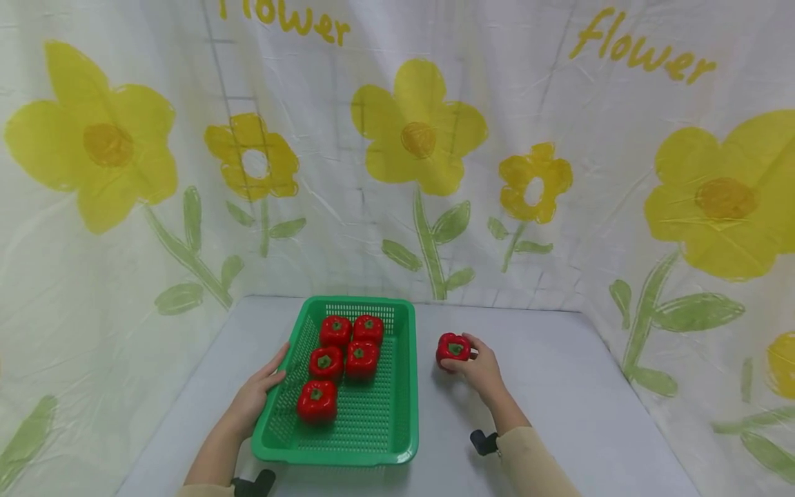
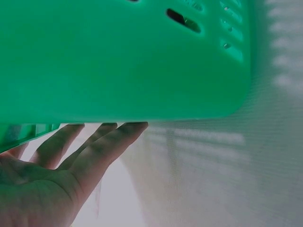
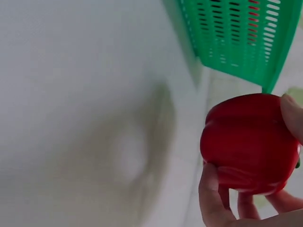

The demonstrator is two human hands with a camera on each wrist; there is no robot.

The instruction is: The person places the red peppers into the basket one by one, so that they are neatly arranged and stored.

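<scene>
A red bell pepper with a green stem is gripped between the thumb and fingers of my right hand, to the right of a green plastic basket. In the right wrist view the held pepper hangs over the white surface, its shadow falling there. Several more red bell peppers sit stem up inside the basket, grouped at its left and far side. Along the basket's left side rests my left hand; the left wrist view shows its extended fingers touching the green wall from outside.
The basket stands on a white table. Behind and at both sides hangs a white curtain printed with yellow flowers, meeting the table's far edge. A dark strap piece is at the right wrist.
</scene>
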